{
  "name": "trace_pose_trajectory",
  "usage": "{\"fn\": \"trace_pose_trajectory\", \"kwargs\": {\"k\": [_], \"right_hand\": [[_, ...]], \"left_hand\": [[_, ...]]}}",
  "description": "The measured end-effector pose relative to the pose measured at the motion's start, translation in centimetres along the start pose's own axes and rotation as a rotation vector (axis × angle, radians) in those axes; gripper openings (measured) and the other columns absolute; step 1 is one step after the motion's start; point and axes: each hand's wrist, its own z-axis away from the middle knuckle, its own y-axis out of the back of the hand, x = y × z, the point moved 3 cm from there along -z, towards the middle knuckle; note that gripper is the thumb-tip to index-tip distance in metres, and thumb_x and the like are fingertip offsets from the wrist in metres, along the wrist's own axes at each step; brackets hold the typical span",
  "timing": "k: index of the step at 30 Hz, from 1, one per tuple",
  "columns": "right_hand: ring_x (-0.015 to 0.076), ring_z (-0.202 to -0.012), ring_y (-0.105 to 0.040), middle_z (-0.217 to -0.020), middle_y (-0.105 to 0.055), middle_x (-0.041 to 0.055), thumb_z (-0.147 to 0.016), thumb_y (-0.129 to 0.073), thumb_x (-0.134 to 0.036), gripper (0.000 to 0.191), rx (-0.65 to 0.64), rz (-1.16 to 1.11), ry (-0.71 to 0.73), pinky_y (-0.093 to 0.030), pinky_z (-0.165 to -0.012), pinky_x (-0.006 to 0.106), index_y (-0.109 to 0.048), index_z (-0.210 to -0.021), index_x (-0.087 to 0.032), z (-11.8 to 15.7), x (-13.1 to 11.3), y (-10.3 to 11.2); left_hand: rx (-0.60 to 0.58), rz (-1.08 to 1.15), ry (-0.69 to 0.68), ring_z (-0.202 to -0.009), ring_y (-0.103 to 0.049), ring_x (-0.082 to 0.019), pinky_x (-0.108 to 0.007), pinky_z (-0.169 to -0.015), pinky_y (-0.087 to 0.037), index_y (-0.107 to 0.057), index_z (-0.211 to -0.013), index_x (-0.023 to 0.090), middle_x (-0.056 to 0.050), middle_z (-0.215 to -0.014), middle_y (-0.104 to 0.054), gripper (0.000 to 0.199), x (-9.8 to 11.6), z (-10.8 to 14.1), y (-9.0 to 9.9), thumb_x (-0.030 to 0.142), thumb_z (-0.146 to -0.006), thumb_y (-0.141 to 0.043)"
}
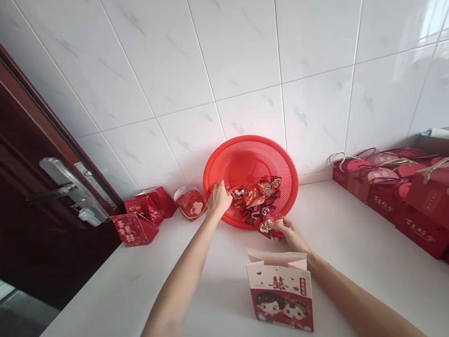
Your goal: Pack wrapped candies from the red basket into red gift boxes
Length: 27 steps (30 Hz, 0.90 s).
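A red plastic basket (247, 157) leans tilted against the tiled wall, with several wrapped candies (258, 197) gathered in its lower part. My left hand (220, 199) reaches over the basket's left side, its fingers closed at the candies; what they pinch is hidden. At the basket's lower right rim, my right hand (291, 234) is closed on red candy packets (269, 225). Nearer to me, an open paper gift box (282, 297) with two cartoon figures stands upright on the white table, just left of my right forearm.
Small red boxes (136, 230) and a rounded red and white box (190, 203) stand at the left by the wall. Rows of red gift boxes with rope handles (421, 227) line the right side. A dark red door (0, 161) is at the far left.
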Motion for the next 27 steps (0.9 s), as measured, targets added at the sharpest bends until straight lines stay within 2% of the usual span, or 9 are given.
{"fn": "trace_pose_trajectory", "kwargs": {"k": [4, 9, 11, 16, 21, 24, 27], "right_hand": [[0.0115, -0.053, -0.048, -0.064, -0.061, -0.0019, -0.053, -0.086, -0.043, 0.037, 0.020, -0.007, 0.002, -0.033, -0.047, 0.023, -0.063, -0.070, -0.020, 0.1, 0.1, -0.1], [0.0112, -0.052, -0.047, -0.063, -0.061, -0.0013, -0.054, -0.086, -0.043, 0.037, 0.023, -0.009, 0.005, -0.033, -0.046, 0.023, -0.063, -0.071, -0.020, 0.0, 0.2, -0.1], [0.0113, -0.051, -0.047, -0.063, -0.062, -0.0008, -0.054, -0.086, -0.044, 0.037, 0.022, -0.007, 0.007, -0.033, -0.046, 0.023, -0.063, -0.072, -0.020, 0.0, 0.2, -0.1], [0.0121, -0.051, -0.047, -0.062, -0.062, -0.0011, -0.055, -0.084, -0.044, 0.035, 0.013, 0.000, 0.013, -0.033, -0.045, 0.024, -0.063, -0.072, -0.021, 0.0, 0.0, -0.1], [0.0125, -0.054, -0.050, -0.064, -0.063, -0.0008, -0.053, -0.087, -0.043, 0.037, 0.003, -0.001, 0.004, -0.035, -0.045, 0.023, -0.064, -0.071, -0.021, 0.0, -0.2, -0.1], [0.0127, -0.054, -0.050, -0.064, -0.063, -0.0008, -0.052, -0.088, -0.044, 0.037, -0.001, 0.003, -0.007, -0.035, -0.045, 0.024, -0.065, -0.070, -0.021, 0.0, -0.1, -0.1], [0.0124, -0.052, -0.049, -0.062, -0.063, -0.0008, -0.051, -0.088, -0.044, 0.038, 0.001, 0.009, -0.019, -0.035, -0.045, 0.024, -0.065, -0.070, -0.020, -0.1, 0.0, 0.0]], "left_hand": [[-0.094, -0.111, 0.049, -0.116, -0.066, -0.033, -0.035, -0.091, -0.052, -0.065, -0.126, 0.013, -0.021, -0.123, -0.069, 0.050, 0.2, -1.2, -0.4, 0.010, -0.076, -0.067], [-0.190, -0.191, 0.044, -0.105, -0.070, -0.032, -0.032, -0.080, -0.052, -0.075, -0.093, 0.015, -0.018, -0.106, -0.076, 0.020, 0.2, -1.1, -0.3, 0.011, -0.076, -0.066], [-0.199, -0.196, 0.029, -0.102, -0.071, -0.031, -0.032, -0.079, -0.052, -0.075, -0.086, 0.016, -0.016, -0.101, -0.077, 0.013, 0.1, -0.9, -0.2, 0.013, -0.078, -0.065], [-0.156, -0.157, -0.004, -0.101, -0.071, -0.027, -0.030, -0.081, -0.051, -0.076, -0.097, 0.019, -0.012, -0.106, -0.078, 0.017, -0.4, -0.3, -0.1, 0.020, -0.086, -0.062], [-0.112, -0.082, -0.005, -0.087, -0.074, -0.020, -0.027, -0.081, -0.052, -0.077, -0.098, 0.020, -0.006, -0.099, -0.079, 0.025, -1.0, -0.1, -0.1, 0.017, -0.093, -0.052], [-0.088, -0.048, -0.007, -0.095, -0.074, -0.020, -0.028, -0.088, -0.052, -0.075, -0.109, 0.020, -0.007, -0.107, -0.078, 0.029, -1.2, 0.2, 0.0, 0.019, -0.094, -0.051], [-0.100, -0.040, 0.003, -0.108, -0.071, -0.026, -0.031, -0.093, -0.051, -0.070, -0.123, 0.016, -0.012, -0.115, -0.076, 0.037, -1.2, 0.5, -0.2, 0.020, -0.086, -0.063]]}}
